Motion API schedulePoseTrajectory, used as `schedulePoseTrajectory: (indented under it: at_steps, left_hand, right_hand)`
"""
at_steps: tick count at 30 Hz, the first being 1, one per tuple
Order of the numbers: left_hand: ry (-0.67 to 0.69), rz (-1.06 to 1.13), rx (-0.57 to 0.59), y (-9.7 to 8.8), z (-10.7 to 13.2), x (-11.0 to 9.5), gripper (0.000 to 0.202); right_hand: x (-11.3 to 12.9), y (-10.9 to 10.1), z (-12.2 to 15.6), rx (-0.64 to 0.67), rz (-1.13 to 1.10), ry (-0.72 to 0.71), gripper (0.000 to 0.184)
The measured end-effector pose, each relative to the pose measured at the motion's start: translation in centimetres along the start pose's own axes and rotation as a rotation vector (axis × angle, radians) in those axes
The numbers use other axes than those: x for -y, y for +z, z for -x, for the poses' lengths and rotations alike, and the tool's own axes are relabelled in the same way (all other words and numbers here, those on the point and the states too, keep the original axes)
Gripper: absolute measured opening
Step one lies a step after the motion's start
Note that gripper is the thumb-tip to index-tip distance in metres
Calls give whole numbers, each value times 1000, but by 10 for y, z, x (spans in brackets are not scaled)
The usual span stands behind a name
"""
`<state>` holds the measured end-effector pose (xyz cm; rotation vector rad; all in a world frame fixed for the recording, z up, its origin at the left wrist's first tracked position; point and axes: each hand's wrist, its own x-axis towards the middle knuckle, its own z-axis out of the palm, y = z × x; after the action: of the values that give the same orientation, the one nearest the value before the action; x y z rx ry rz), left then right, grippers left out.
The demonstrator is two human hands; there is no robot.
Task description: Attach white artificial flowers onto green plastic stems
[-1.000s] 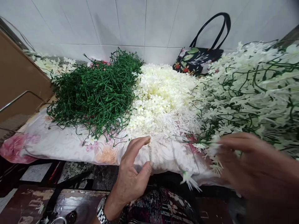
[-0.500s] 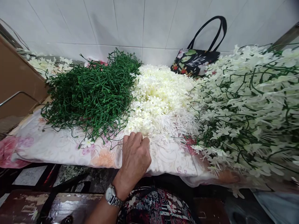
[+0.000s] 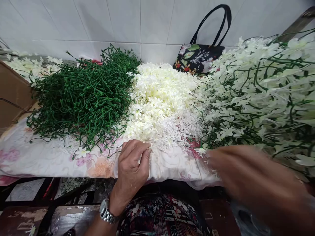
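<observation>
My left hand (image 3: 131, 167), a watch on its wrist, rests on the floral cloth (image 3: 49, 157) at the near edge of the heap of loose white blossoms (image 3: 159, 98). Its fingers are curled together against the thumb; whether anything is pinched in them is hidden. My right hand (image 3: 248, 177) is a blur at the lower right, in front of the pile of white flowers on green stems (image 3: 261, 91); its fingers cannot be made out. A tangled mound of bare green stems (image 3: 81, 95) lies to the left.
A black floral tote bag (image 3: 199, 59) leans on the white tiled wall behind the blossoms. A brown cardboard box (image 3: 12, 95) stands at far left, with more white flowers (image 3: 29, 65) behind it. Dark patterned fabric (image 3: 162, 216) sits below the table edge.
My left hand went from spread open to curled on the cloth and stays there. My right hand dropped out of sight, then swept back in at the lower right. The view shifted slightly left.
</observation>
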<state>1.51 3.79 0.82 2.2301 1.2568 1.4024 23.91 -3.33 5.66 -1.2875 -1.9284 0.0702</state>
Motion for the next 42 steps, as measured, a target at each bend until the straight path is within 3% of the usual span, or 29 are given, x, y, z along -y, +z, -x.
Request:
schedulePoseTrajectory:
  at_steps: [3,6,10,13,17,21,27,33,42]
  left_hand:
    - [-119,212,-20,-6,0,-6,17]
    - [-316,471,-32,-11,2,-8,14]
    - [-631,857,-64,-11,2,-9,4]
    - [-835,1085,-98,-12,0,-12,15]
    - [-998,1287,-59,-14,1,-17,23]
    - [-1106,1383,1,-12,8,-18,27]
    - [-1145,1463,53,-3,16,-22,25]
    - [-1122,1493,30,2,17,-24,23]
    - [-1037,1435,-66,3,17,-25,18]
  right_hand:
    - [-4,33,-12,330,316,-188,25]
    - [-7,55,-15,476,484,-198,28]
    - [-10,63,-10,444,460,-202,30]
    - [-9,59,-11,368,287,-154,25]
    - [3,51,-20,173,-68,-75,17]
    - [23,51,-24,77,-353,68,13]
    - [45,75,-20,-77,-652,214,14]
    - [44,99,-16,-188,-560,228,12]
    - [39,99,-13,-130,-482,96,19]
